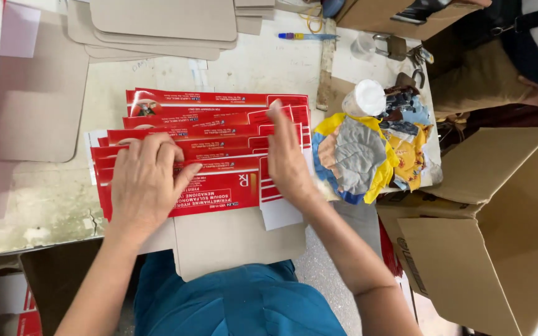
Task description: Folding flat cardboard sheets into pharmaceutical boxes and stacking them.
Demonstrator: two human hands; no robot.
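On the table (263,68), red flat cartons (213,149) are fanned out in steps — pressed flat under the left hand (146,183), squared at their edge by the open right hand (286,158) — none folded yet.

The left hand (144,183) covers the left part of the fanned red flat cartons (219,146), and the right hand (286,158) hides their right ends, so how many lie in the fan cannot be counted. The open cardboard box (499,230) at the right runs off the right and bottom edges, its inside floor out of sight, and the second box (400,15) at the top is cut by the upper edge. The blue pen (306,36) is too small to make out in detail.
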